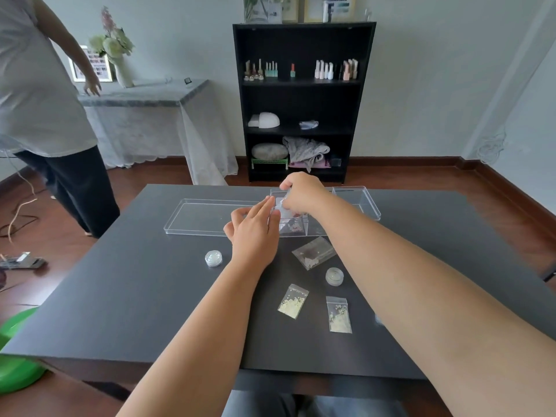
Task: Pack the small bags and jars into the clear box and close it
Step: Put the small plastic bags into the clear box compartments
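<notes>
A clear box [356, 200] with dividers stands at the far side of the dark table [135, 296]; its flat clear lid [195, 216] lies to its left. My right hand [301, 191] pinches a small clear bag [281, 204] over the box's left compartment, which holds a bag with pale beads. My left hand [255, 233] rests against the box's near left wall, fingers spread. On the table lie three more small bags [314, 252] [293, 300] [339, 314] and two small round jars [213, 258] [334, 276].
A person in a grey shirt [45, 100] stands at the left beside a cloth-covered side table. A black bookshelf [304, 100] with nail polish bottles stands against the far wall. A green round object [15, 350] sits at the near left table corner.
</notes>
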### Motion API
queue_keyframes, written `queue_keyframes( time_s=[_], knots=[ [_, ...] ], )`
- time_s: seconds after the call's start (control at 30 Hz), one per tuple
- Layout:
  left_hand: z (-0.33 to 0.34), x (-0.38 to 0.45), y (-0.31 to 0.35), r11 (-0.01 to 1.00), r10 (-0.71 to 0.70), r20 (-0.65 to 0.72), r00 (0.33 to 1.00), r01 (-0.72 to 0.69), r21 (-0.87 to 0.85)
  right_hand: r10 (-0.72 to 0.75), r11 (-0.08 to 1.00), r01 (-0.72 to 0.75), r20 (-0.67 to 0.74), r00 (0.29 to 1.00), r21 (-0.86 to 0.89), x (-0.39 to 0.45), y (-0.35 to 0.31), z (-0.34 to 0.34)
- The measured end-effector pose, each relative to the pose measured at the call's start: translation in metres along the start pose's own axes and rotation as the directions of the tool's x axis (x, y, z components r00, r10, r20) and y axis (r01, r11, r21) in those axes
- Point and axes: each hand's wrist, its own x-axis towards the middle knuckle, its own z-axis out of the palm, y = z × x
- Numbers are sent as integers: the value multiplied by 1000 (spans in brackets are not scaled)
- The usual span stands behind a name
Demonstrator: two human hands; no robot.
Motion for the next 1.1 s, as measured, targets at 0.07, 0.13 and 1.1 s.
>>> queue_keyframes(
  time_s=[0.07,0.13,1.1],
  knots=[
    [0,0,-1,1000,-1,4,1000,1,8,-22,999,23,-55,998,25,-1,2,0],
    [-1,0,-1,1000,3,13,1000,-3,4,-60,996,69,-143,988,62,-2,8,0],
    [-14,-23,-2,995,100,-51,994,-100,19,-164,933,241,282,945,-266,-50,87,0]
  ],
)
